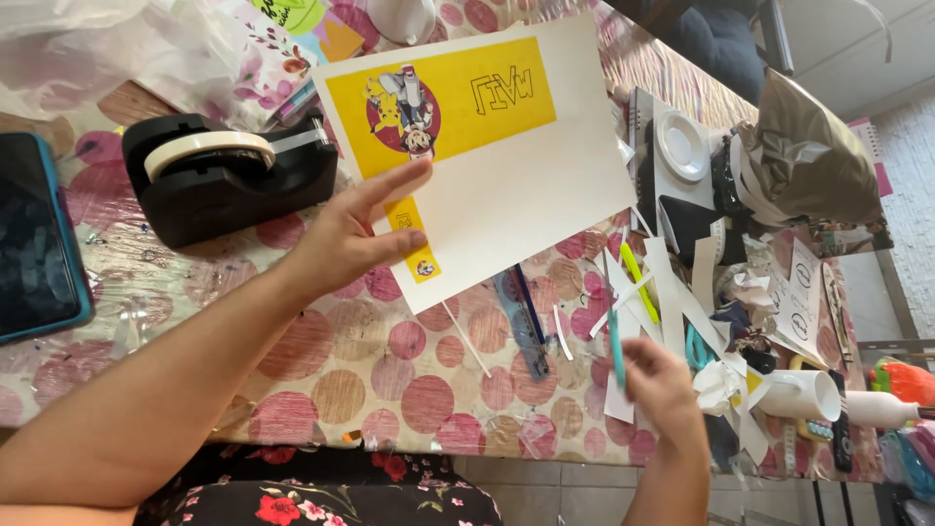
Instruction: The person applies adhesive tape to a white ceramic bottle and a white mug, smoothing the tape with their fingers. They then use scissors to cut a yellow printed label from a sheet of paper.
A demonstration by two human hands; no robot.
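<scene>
My left hand (355, 232) holds a white sheet of paper (526, 185) by its lower left edge, lifted above the table. The sheet carries a yellow printed panel with a cartoon picture (438, 97) and a small yellow strip by my thumb. My right hand (662, 385) is lower right, near the table's front edge, closed on a thin teal tool (616, 346) that points up; a white paper scrap sits under it.
A black tape dispenser (229, 175) stands left of the sheet. A dark tablet in a blue case (34, 239) lies at far left. A ruler (521, 326), a thin white stick (467, 341), paper scraps (682, 292) and white cups (804, 394) crowd the pink-dotted tablecloth (409, 380).
</scene>
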